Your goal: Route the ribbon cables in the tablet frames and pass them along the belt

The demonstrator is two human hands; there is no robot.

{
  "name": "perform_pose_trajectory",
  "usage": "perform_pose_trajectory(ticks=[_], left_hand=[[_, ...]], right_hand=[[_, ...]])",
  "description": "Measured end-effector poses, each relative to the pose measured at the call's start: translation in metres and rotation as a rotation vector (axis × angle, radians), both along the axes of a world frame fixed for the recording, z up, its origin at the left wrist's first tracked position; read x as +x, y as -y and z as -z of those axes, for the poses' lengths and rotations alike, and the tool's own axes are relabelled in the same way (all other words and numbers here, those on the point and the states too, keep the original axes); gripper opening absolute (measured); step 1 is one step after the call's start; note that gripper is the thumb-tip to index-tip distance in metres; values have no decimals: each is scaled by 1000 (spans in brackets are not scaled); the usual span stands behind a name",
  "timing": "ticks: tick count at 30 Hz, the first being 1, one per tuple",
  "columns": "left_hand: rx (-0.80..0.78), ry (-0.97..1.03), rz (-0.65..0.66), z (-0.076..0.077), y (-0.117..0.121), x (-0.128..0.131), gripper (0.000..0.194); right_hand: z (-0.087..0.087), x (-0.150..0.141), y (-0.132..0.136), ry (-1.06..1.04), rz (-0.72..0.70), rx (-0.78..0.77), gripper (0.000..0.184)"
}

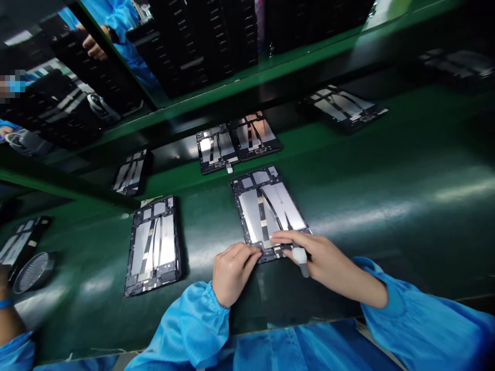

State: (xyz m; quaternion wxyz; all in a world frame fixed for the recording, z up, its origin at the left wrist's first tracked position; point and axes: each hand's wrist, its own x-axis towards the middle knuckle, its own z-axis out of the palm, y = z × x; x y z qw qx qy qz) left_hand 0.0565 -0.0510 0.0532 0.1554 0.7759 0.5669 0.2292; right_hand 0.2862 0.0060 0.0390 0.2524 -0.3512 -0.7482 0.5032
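Note:
In front of me an opened tablet (253, 214) lies on the green bench, its silver battery, black flat cables and lower circuit board exposed. My left hand (234, 270) is closed, thumb and fingertips together at the tablet's lower left edge; what they pinch, if anything, is hidden. Over the tablet's lower right part, my right hand (328, 265) is closed around a slim grey tool (304, 270) with a whitish block on it. Its exact kind is unclear. The right index finger reaches across the lower end of the battery. Left of my hands lies another opened tablet (152, 247).
Two opened tablets (216, 147) sit side by side at the back, with others (344, 107) farther right and left. A round grey dish (34, 272) is beside a co-worker's arm (10, 322). A green frame (247, 82) and black racks (201, 41) rise behind the bench.

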Motion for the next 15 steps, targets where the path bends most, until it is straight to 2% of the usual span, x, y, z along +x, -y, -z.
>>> perform_pose_trajectory(ticks=[3,8,12,15], left_hand=[[-93,185,-38,-1,2,3,6],[-312,423,-149,-1,4,4,3],[-249,335,-88,-2,4,1,18],[-153,241,-31,-2,5,-1,10]], right_hand=[[6,-22,2,-1,-37,16,29],[8,-32,0,-11,8,96,23],[7,-33,1,-30,30,89,21],[7,-33,2,-17,29,88,23]])
